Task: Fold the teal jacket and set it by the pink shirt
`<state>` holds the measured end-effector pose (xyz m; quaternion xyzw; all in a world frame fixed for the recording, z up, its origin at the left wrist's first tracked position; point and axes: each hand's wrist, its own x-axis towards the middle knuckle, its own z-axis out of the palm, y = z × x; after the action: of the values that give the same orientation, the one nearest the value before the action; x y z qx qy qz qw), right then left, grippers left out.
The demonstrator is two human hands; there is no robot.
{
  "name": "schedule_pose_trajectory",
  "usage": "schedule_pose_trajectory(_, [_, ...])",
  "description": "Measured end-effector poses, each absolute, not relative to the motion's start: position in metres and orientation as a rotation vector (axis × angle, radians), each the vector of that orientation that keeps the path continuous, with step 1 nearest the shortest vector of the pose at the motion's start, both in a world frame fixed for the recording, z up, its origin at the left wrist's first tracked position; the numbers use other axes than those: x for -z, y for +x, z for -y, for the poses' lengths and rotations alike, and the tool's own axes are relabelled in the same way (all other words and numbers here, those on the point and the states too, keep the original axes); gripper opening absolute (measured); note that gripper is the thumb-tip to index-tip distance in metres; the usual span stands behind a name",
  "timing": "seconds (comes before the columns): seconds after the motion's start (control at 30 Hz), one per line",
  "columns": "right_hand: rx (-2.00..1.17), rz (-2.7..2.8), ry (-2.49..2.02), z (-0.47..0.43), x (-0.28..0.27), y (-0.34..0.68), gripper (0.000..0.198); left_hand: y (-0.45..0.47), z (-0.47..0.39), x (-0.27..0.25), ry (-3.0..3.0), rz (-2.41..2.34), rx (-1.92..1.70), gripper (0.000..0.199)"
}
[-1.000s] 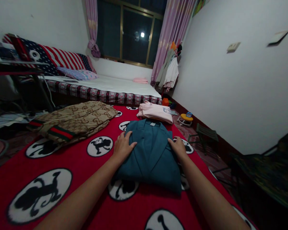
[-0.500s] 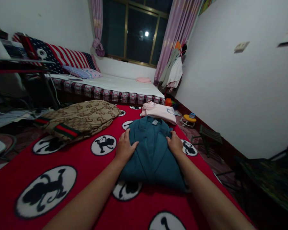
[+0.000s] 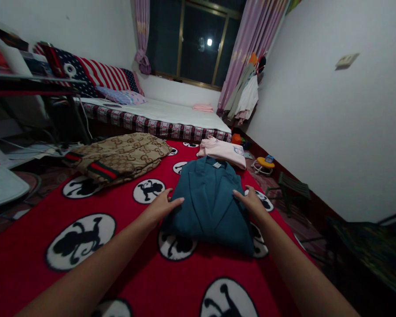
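Note:
A folded teal blazer (image 3: 211, 207) lies on the red blanket (image 3: 145, 268), collar at the far end and lapels facing up. At its left edge is my left hand (image 3: 161, 206), thumb and fingers spread apart, the thumb over the cloth. My right hand (image 3: 252, 203) is at the opposite edge with its thumb and fingers also apart. Neither hand appears to grip the fabric; whether the fingertips touch it I cannot tell. Beyond the collar lies a folded pink garment (image 3: 222, 152). To the left is a brown patterned garment (image 3: 125, 156) with green and red striped bands.
A bed (image 3: 171, 115) with a white top stands below the window. At the left is a cluttered desk (image 3: 36, 81). Along the right wall are a small yellow stool (image 3: 264, 163), a dark folding stool (image 3: 293, 187) and a camouflage-patterned chair (image 3: 369, 251).
Both hands have loosened from the blazer's sides; the left has moved outward and nearer to me. The view has shifted slightly, so the room appears further right. The blazer stays folded.

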<state>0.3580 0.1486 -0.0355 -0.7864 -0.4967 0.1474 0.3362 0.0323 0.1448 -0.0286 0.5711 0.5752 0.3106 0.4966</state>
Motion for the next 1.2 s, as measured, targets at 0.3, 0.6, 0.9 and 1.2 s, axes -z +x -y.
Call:
schedule_pose_trajectory(0.3, [-0.692,1.031,-1.858,-0.152,0.011,0.34,0.066,0.047,-0.112,0.023,1.508,-1.287,-1.094,0.064])
schedule_pose_trajectory(0.6, [-0.386,1.903,-2.119,-0.185,-0.056,0.248,0.099,0.116,-0.076,-0.013,2.431,-1.292,-0.722,0.045])
schedule_pose_trajectory(0.9, [-0.193,2.208,-2.206,-0.223,-0.037,0.226,0.059,0.137,-0.067,-0.003,2.515,-1.236,-0.641,0.055])
schedule_pose_trajectory(1.2, [-0.556,1.876,-1.719,-0.191,-0.03,0.291,0.032,0.068,-0.158,0.021,1.521,-1.028,-1.511,0.028])
